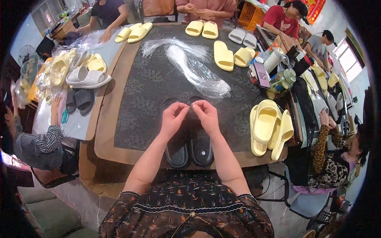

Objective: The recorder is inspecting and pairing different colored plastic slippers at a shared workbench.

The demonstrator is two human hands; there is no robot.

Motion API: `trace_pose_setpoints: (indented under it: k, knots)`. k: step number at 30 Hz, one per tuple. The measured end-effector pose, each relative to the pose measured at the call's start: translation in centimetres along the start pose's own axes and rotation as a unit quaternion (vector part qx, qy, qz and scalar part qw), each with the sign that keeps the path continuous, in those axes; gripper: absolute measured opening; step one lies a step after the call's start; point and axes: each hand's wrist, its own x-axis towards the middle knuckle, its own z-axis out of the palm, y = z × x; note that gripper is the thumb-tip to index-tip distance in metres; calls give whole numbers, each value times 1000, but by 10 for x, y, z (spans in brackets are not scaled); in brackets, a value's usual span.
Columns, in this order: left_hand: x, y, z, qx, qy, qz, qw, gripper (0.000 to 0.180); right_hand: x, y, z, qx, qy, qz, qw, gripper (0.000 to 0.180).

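1. Black slippers (190,147), a pair, lie side by side at the near edge of the table (107,135), toes pointing away, partly hidden under the person's wrists.
2. Just above the pair, the left hand (173,117) and right hand (206,115) meet fingertip to fingertip, each narrowly pinched; whatever sits between them is too small to make out.
3. A dark patterned mat (151,87) covers the table's middle; bare brown rim shows along its left and near sides.
4. Left of the hands the mat is open as far as its edge.
5. Right of the hands, near the table's right edge, a stack of pale yellow slippers (270,129) stands, apart from the right hand.
6. Beyond the hands, a heap of clear plastic bags (194,63) runs diagonally across the mat's centre.
7. On the left, white and grey slippers (84,85) rest beside more bagged yellow ones.
8. Farther right, a jar (282,81) and a phone (261,74) crowd the edge.
9. At the far edge, yellow slipper pairs (202,29) lie before other seated people.
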Motion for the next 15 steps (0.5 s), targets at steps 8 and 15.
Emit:
trace_pose_setpoints:
  k: [8,15]
  knots:
    - [-1,-1,-2,-9,-5,-24,1000,11,2,6,-4,3,-9,11,1000,8]
    - [-1,5,0,-23,-1,-1,1000,8,1,5,-3,-12,-18,-4,1000,7]
